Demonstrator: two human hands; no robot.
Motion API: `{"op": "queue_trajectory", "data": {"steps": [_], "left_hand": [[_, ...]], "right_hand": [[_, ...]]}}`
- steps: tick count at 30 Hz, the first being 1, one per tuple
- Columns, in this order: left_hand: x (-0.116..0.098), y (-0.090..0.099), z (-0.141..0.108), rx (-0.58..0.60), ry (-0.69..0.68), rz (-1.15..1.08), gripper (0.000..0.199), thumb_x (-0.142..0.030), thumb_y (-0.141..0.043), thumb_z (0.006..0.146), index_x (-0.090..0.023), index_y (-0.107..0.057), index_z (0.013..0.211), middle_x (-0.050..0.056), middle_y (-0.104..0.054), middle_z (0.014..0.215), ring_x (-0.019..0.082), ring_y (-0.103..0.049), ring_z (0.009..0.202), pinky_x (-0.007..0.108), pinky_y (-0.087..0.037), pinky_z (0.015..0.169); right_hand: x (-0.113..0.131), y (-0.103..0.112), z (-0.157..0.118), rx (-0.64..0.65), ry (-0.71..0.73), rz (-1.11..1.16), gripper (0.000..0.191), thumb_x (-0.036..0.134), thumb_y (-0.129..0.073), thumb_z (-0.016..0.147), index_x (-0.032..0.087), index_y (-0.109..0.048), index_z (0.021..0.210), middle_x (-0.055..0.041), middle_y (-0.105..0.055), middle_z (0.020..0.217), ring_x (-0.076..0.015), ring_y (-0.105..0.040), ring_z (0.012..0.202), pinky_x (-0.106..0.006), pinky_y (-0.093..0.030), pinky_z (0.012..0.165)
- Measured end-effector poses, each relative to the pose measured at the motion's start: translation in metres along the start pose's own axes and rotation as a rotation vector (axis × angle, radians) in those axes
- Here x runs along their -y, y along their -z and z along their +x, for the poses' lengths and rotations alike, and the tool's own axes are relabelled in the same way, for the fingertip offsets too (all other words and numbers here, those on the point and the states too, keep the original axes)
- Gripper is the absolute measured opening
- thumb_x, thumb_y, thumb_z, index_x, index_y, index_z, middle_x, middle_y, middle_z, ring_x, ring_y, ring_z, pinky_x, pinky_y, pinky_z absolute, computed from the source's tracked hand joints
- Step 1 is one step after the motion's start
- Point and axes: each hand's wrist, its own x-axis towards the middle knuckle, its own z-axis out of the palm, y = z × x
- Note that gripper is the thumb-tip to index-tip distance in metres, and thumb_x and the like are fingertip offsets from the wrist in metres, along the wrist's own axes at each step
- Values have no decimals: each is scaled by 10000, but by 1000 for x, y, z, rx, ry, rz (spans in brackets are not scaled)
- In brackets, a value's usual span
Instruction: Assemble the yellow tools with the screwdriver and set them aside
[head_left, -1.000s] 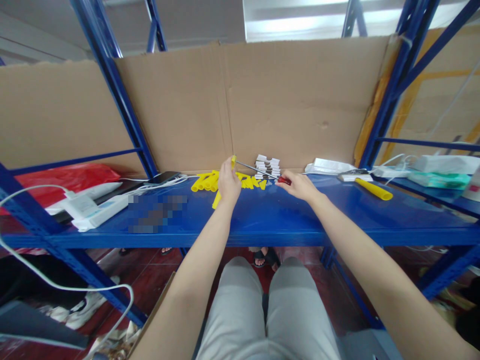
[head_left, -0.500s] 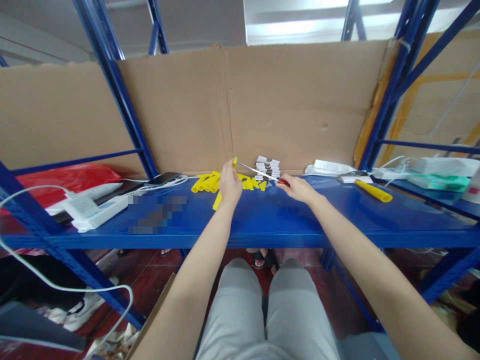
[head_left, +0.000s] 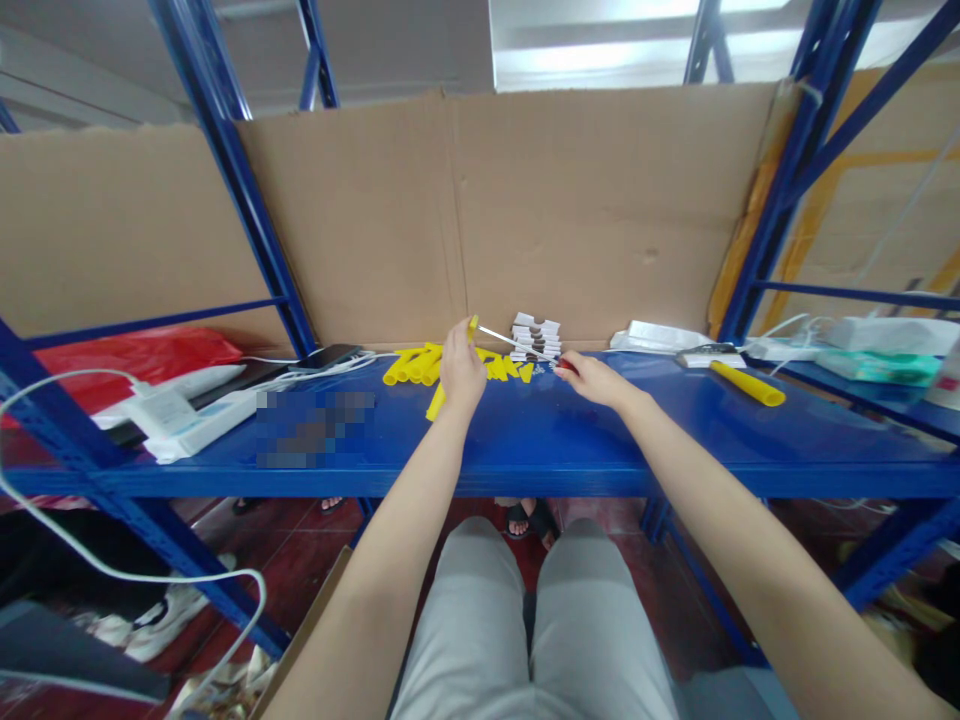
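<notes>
My left hand (head_left: 463, 368) is closed around a yellow tube, whose top end shows above the fingers and whose lower end sticks out below the palm. A screwdriver (head_left: 517, 342) with a red handle is gripped in my right hand (head_left: 591, 378). Its long metal shaft slants up to the left, and the tip meets the tube's top end. Yellow tubes (head_left: 414, 365) lie side by side left of my left hand. Small yellow pieces (head_left: 511, 368) lie between the hands, in front of stacked white parts (head_left: 535, 338).
A single yellow tube (head_left: 748, 383) lies on the blue shelf (head_left: 555, 440) at the right. White power strips and cables (head_left: 202, 420), a black phone (head_left: 330, 357) and a red bag (head_left: 135, 362) are at the left. Cardboard (head_left: 585, 200) stands behind.
Both hands have shifted very slightly to the right in view, with the tube and screwdriver still held. The other objects look the same.
</notes>
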Motion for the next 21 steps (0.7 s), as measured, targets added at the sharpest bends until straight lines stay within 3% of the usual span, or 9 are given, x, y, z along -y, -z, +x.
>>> {"op": "queue_trajectory", "data": {"steps": [8,15,21], "left_hand": [[4,-2,0,24,36,-54,405,-86,-417,853,-189,-532,1227,133,-630,1238,248,-554,1246,428,-409,1094],[-2,-1,0,59,50,-37,401,-63,-425,824,-169,-548,1191,145,-642,1198,266,-582,1198,433,-430,1062],[-8,1,-1,86,27,-15,411,-33,-423,800,-162,-563,1164,136,-646,1161,251,-590,1162,414,-434,1049]], "right_hand": [[-1,-2,1,1,-17,39,211,276,-502,936,183,-618,1086,-94,-721,886,-208,-649,731,-268,-441,673],[-7,-5,4,-25,-40,25,191,252,-507,932,190,-629,1064,-110,-720,976,-226,-660,859,-299,-462,748],[-8,-3,7,6,-192,-59,196,282,-482,943,172,-629,1010,-149,-701,1051,-261,-625,1022,-346,-454,816]]}}
